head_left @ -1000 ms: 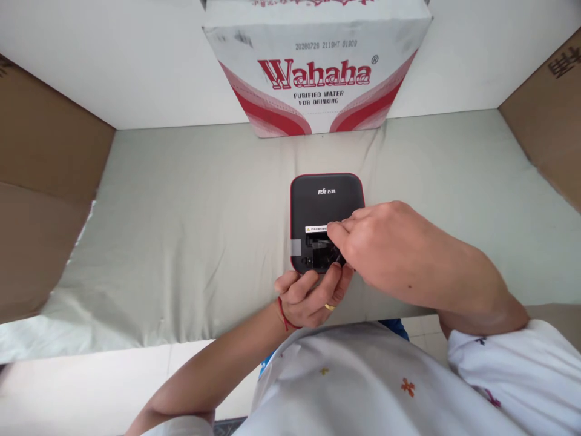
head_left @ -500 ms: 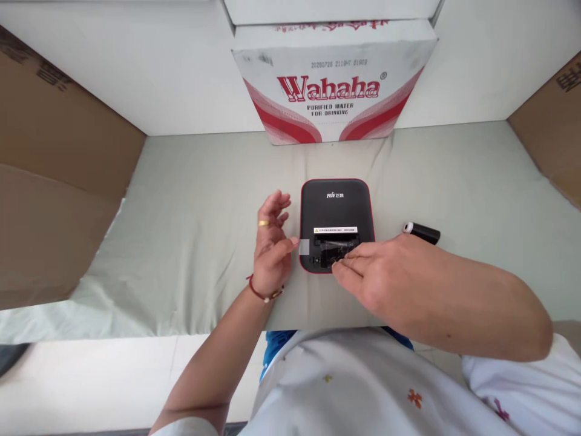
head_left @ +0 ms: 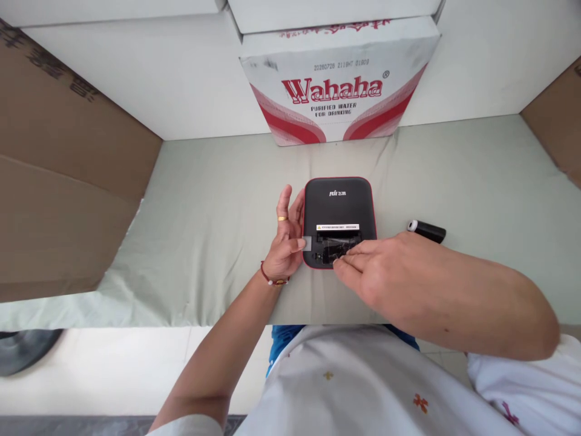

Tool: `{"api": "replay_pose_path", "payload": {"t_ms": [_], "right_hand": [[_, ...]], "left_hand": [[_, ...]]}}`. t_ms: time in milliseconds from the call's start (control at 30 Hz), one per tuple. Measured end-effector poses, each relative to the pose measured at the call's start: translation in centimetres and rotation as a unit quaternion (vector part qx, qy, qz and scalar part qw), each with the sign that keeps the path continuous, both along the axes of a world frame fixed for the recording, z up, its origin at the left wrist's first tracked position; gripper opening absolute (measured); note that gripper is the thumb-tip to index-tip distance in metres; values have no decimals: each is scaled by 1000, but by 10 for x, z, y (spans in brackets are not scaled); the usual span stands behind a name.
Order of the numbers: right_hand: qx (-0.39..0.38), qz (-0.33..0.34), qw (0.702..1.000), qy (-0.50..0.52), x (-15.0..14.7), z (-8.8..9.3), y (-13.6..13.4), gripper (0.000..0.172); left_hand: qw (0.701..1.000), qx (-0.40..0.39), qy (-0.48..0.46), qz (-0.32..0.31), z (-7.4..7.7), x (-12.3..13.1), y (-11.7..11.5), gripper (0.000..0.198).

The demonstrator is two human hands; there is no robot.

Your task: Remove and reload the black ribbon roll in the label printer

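Observation:
A black printer-like device (head_left: 339, 209) with a red rim and a white warning strip lies on the cloth. Its lower part has a recess (head_left: 333, 248) with a glossy dark surface, seemingly under wrinkled clear film. My left hand (head_left: 289, 239) is beside its left edge, fingers apart, some reaching along the side. The left thumb touches a small translucent tab (head_left: 307, 243) at that edge. Over the recess, my right hand (head_left: 372, 260) has its fingers pressed together, fingertips on the glossy part. What they grip, if anything, is hidden.
A small black roll (head_left: 426, 231) with a pale end lies right of the device. Behind stands a white and red water carton (head_left: 338, 97). Brown cardboard boxes flank the left (head_left: 68, 175) and right (head_left: 556, 133). Greenish cloth (head_left: 218, 212) covers the table.
My left hand has come closer to the device, its fingers now reaching along the left side. My right hand stays over the recess. The view has shifted slightly.

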State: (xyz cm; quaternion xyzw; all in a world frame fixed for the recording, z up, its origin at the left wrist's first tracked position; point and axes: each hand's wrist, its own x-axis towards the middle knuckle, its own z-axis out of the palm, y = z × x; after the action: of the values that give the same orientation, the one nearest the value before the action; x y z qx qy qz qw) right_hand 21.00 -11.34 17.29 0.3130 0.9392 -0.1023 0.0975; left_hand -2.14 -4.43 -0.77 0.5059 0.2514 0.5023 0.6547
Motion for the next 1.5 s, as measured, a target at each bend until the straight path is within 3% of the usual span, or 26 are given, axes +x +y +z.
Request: {"api": "replay_pose_path", "payload": {"t_ms": [233,333,433,500,700,967,1067,1200,1267,1333,1433,1500], "right_hand": [[-22,11,999,-38,-4,23,13,28],[2,-58,997,-43,-8,27,30,20],[62,-181,981,-9,-15,17,52,27],[60,-231,971,-1,-18,7,64,32],[4,-232,971,-63,-19,-14,82,34],[5,-248,967,-62,-23,-19,87,32],[9,-254,966,-46,-23,-11,78,34],[27,-237,970,47,7,21,49,29],[38,-240,963,115,40,38,35,24],[91,-279,945,141,79,44,27,28],[102,-372,921,61,117,22,31,36],[45,-391,919,20,121,-5,37,34]], "left_hand": [[1000,-1,-14,6,-7,3,0,110],[1000,3,-10,6,-11,3,1,106],[1000,5,3,12,-13,2,2,111],[1000,4,8,10,-13,1,2,112],[1000,5,6,3,-11,2,3,101],[1000,-8,-5,11,-11,4,5,101],[1000,-11,-6,15,-13,4,7,102],[1000,-7,-9,1,-13,3,6,102],[1000,-18,-15,3,-11,4,6,100],[999,-28,-24,6,-8,5,5,97],[999,-34,-34,6,-5,6,4,94],[998,-38,-40,8,-3,7,4,93]]}}
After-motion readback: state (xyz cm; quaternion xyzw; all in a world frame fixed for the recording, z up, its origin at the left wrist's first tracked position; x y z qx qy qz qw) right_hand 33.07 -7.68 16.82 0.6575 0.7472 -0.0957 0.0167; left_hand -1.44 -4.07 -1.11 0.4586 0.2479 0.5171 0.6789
